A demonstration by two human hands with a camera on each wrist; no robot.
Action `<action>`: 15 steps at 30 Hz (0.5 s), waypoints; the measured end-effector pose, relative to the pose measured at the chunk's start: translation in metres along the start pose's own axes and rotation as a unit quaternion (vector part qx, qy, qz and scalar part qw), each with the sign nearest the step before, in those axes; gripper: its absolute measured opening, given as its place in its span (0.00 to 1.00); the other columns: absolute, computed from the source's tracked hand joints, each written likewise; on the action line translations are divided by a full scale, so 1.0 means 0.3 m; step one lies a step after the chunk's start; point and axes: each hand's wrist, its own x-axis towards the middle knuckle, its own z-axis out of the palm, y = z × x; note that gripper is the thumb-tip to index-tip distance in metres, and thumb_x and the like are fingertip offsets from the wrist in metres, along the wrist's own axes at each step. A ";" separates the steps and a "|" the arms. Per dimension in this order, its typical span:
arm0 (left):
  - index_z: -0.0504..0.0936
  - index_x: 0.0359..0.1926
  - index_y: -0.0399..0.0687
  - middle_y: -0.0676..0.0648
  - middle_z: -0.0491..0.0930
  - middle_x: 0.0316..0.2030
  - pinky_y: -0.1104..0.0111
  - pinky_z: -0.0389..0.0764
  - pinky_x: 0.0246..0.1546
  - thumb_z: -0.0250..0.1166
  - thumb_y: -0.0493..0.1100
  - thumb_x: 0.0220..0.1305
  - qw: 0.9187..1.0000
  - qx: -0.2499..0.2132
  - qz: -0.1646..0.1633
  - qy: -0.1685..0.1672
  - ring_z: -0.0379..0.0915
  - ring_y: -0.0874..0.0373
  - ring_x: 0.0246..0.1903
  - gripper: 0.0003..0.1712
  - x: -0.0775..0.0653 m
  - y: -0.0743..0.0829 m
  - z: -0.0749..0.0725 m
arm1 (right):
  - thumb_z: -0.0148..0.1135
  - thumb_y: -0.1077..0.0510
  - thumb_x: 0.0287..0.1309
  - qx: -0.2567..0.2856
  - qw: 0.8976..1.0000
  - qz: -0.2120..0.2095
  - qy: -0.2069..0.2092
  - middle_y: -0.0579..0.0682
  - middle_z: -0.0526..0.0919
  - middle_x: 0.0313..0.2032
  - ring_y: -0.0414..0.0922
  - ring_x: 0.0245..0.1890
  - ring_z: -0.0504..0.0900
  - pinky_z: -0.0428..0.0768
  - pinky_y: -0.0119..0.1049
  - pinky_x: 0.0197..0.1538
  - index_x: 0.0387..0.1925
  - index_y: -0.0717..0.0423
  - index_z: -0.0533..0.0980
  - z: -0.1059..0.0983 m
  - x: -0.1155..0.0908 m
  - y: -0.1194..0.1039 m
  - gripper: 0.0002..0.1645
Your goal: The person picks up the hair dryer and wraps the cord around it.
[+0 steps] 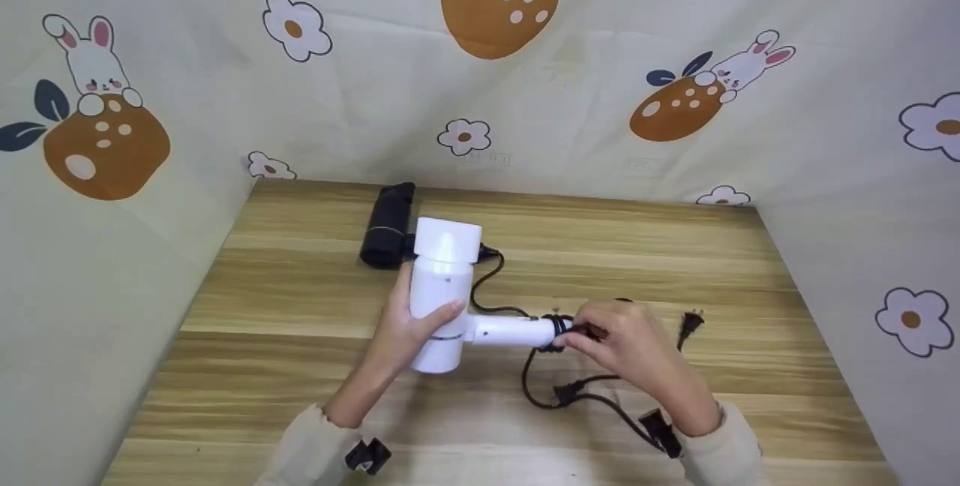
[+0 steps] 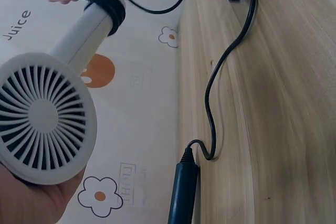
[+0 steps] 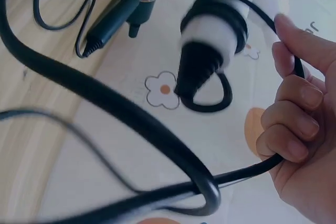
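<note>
My left hand (image 1: 405, 332) grips the body of a white hair dryer (image 1: 442, 291), thumb across its front, holding it above the table. The dryer's handle points right, and its vented end (image 2: 43, 116) faces the left wrist camera. Several turns of black power cord (image 3: 218, 17) are wound round the end of the handle. My right hand (image 1: 630, 340) holds that cord beside the coil, with fingers curled round it in the right wrist view. From there the cord loops down, and a plug (image 1: 568, 394) shows below the handle.
A black hair dryer (image 1: 388, 227) lies at the back of the wooden table (image 1: 300, 381), partly behind the white one. Its cord (image 2: 210, 103) runs along the tabletop. Another plug (image 1: 691, 319) is at the right. Printed cloth (image 1: 375, 96) stands round the back and sides.
</note>
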 end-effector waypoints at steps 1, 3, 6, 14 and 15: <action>0.63 0.58 0.43 0.39 0.76 0.42 0.60 0.79 0.38 0.69 0.41 0.50 1.000 -0.005 -0.002 -0.009 0.75 0.52 0.38 0.35 -0.002 -0.001 0.000 | 0.72 0.49 0.41 -0.002 1.000 -0.001 0.003 0.39 0.78 0.16 0.27 0.15 0.63 0.63 0.17 0.17 0.19 0.50 0.77 -0.004 0.002 0.003 0.12; 0.63 0.58 0.44 0.39 0.76 0.42 0.60 0.79 0.38 0.68 0.40 0.51 1.000 -0.014 -0.006 -0.027 0.75 0.52 0.38 0.35 -0.004 -0.001 0.000 | 0.72 0.47 0.39 -0.008 1.000 -0.004 0.005 0.39 0.78 0.17 0.28 0.15 0.64 0.64 0.17 0.18 0.18 0.50 0.77 -0.010 0.005 0.010 0.15; 0.63 0.59 0.44 0.38 0.76 0.42 0.60 0.79 0.39 0.68 0.40 0.51 0.999 -0.020 -0.011 -0.048 0.75 0.52 0.39 0.35 -0.007 0.003 -0.001 | 0.71 0.43 0.38 -0.015 1.000 -0.001 -0.002 0.40 0.80 0.18 0.28 0.15 0.64 0.63 0.17 0.18 0.19 0.51 0.77 -0.016 0.005 0.021 0.18; 0.62 0.59 0.40 0.38 0.75 0.42 0.60 0.78 0.41 0.66 0.39 0.51 0.995 -0.059 -0.005 -0.075 0.75 0.53 0.39 0.34 -0.021 0.037 -0.007 | 0.74 0.47 0.35 0.105 0.987 0.109 -0.057 0.36 0.71 0.17 0.26 0.16 0.57 0.60 0.21 0.17 0.22 0.48 0.76 -0.032 0.011 0.043 0.15; 0.61 0.59 0.39 0.38 0.75 0.42 0.59 0.78 0.41 0.65 0.38 0.51 0.995 -0.066 -0.005 -0.080 0.75 0.52 0.39 0.35 -0.023 0.042 -0.008 | 0.74 0.49 0.36 0.129 0.982 0.120 -0.060 0.36 0.71 0.17 0.27 0.17 0.57 0.60 0.22 0.17 0.22 0.48 0.76 -0.032 0.011 0.046 0.15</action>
